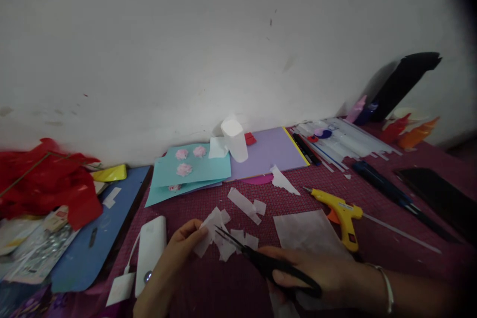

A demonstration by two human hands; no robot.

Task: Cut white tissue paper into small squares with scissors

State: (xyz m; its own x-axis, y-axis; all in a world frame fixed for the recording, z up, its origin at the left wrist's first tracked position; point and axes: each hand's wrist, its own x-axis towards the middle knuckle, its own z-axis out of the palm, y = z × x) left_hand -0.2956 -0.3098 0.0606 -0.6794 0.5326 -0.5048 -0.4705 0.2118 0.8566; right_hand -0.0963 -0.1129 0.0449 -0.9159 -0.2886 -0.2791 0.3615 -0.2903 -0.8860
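My left hand [175, 258] pinches a small piece of white tissue paper [208, 233] at the near edge of the table. My right hand [316, 271], with a bangle on its wrist, grips black scissors [261, 258] whose blades point left, touching the held piece. More white paper scraps [246, 203] lie just beyond on the magenta mat [298, 194]. A larger white sheet [305, 231] lies under my right hand.
A yellow glue gun [343, 213] lies right of the scraps. Teal card with pink paper flowers [190, 166], lilac card [268, 151] and a white roll [234, 139] sit by the wall. Glue sticks [346, 141], pens, a white power bank [149, 251], blue board and red paper [44, 181] surround.
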